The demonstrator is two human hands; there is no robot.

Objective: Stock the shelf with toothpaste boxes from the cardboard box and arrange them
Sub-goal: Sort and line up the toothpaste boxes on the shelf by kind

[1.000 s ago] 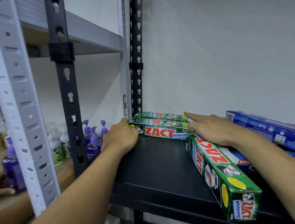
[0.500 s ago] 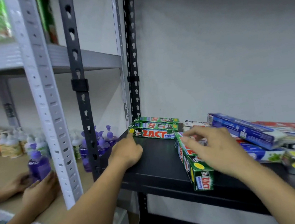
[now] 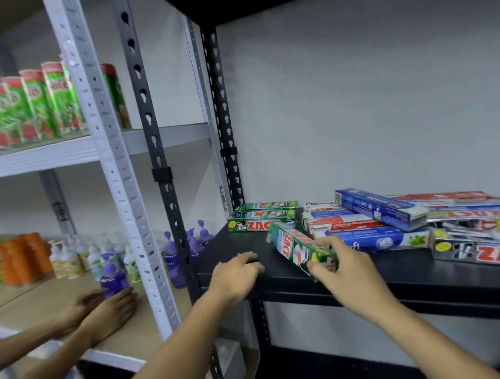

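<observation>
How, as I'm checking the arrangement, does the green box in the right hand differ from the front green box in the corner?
The held green box is pinched at its near end by the right hand; the corner green box lies untouched. The held green box runs diagonally toward the shelf front; the corner green box lies crosswise. Both show red ZACT lettering.

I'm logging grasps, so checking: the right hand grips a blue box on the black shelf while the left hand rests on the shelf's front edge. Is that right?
Not quite: the box the right hand grips is green, a Zact box, not blue, as the head view shows. The left hand does rest on the front edge of the black shelf.
</observation>
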